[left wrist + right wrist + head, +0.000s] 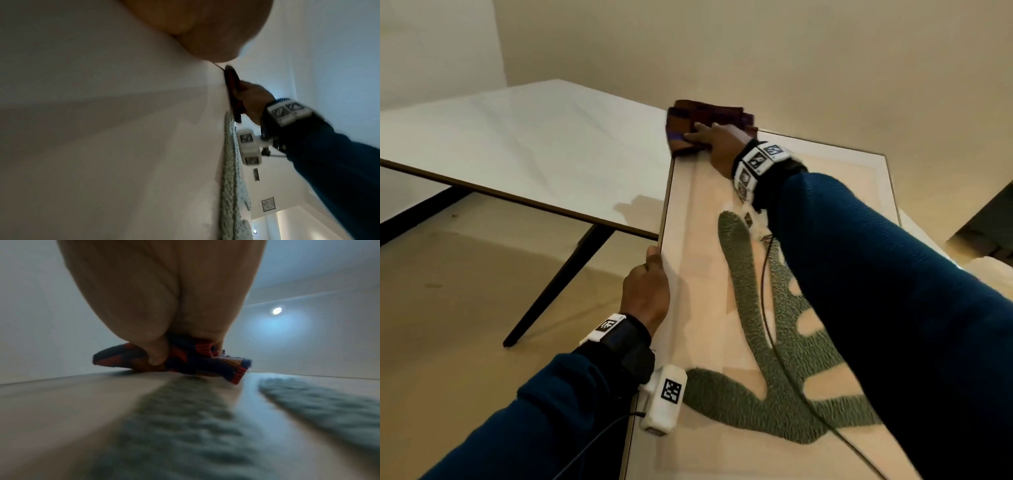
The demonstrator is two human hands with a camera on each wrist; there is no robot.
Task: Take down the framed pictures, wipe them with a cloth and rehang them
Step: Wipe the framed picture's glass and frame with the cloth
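A large framed picture (702,260), beige with a raised green shape (774,370), lies tilted, and its far end appears to rest on the table. My left hand (647,291) grips the frame's left edge, thumb on the front face. At the far left corner my right hand (714,140) holds a bunched red and purple striped cloth (698,118) and presses it onto the picture. In the right wrist view the thumb (156,355) digs into the cloth (207,365) on the picture (61,402). The left wrist view shows the cloth (232,91) edge-on under my right hand (252,100).
A white table (517,144) with black legs (558,284) stands to the left, its corner under the frame. Beige floor lies below it and a plain wall behind. Dark furniture (986,219) sits at the right edge. A thin black cable (765,308) runs over the picture.
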